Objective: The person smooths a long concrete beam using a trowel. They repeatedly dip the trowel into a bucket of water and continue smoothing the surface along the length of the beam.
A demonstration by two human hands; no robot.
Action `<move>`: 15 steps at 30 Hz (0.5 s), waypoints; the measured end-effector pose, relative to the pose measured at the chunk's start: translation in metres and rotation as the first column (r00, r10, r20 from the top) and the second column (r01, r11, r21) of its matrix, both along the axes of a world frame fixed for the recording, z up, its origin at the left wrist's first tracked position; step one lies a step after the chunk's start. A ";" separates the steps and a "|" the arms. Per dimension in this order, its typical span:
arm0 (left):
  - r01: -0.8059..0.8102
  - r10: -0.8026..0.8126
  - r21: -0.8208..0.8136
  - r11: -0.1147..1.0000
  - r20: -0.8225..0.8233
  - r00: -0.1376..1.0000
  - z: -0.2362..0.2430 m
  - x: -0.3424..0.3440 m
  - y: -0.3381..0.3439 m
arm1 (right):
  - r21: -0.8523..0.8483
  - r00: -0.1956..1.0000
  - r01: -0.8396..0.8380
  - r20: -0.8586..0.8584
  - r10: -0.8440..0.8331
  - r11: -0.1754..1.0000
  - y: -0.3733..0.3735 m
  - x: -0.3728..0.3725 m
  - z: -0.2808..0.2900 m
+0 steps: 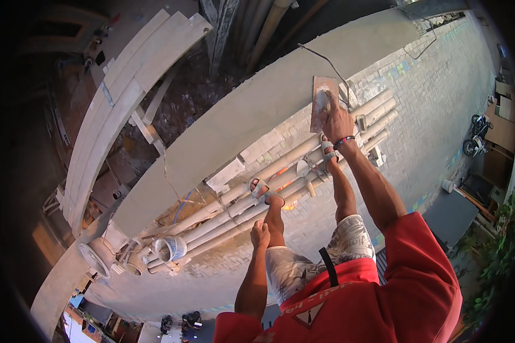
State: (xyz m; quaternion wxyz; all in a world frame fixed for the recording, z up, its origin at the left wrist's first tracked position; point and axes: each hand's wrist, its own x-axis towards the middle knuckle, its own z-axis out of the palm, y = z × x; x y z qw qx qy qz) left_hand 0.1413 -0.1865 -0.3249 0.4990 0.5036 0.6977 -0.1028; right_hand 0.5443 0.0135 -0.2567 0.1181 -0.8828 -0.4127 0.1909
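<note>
My right hand [339, 122] grips a rectangular plastering float [321, 89], its brownish face smeared with pale plaster. The float lies over the near edge of a long band of smooth grey plaster [240, 108]. Lower and to the left, my left hand [260, 234] is curled into a fist, with nothing seen in it, beside my left leg. Beneath my sandalled feet runs a bundle of long pale poles [226, 214], which I stand on. From the plaster, a bent thin rod [326, 60] sticks out close to the float.
A white bucket [177, 247] rests at the left end of the poles, by a larger round tub [96, 258]. Stacked curved boards [111, 103] stand beyond the plastered band. Far below is a paved ground [423, 108], with a motorcycle [475, 137] at the right.
</note>
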 end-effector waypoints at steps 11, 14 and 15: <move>0.001 0.020 0.096 0.995 -0.216 0.976 -0.004 0.014 -0.003 | 0.000 0.991 0.070 0.117 -0.069 0.998 0.019 -0.003 -0.003; 0.020 0.004 0.093 0.995 -0.252 0.968 -0.004 0.013 -0.001 | -0.040 0.998 -0.011 0.060 0.013 0.999 -0.006 -0.016 0.002; 0.014 0.007 0.083 0.996 -0.250 0.968 -0.004 0.013 0.000 | -0.070 0.998 -0.045 0.030 0.047 0.997 -0.014 -0.014 0.007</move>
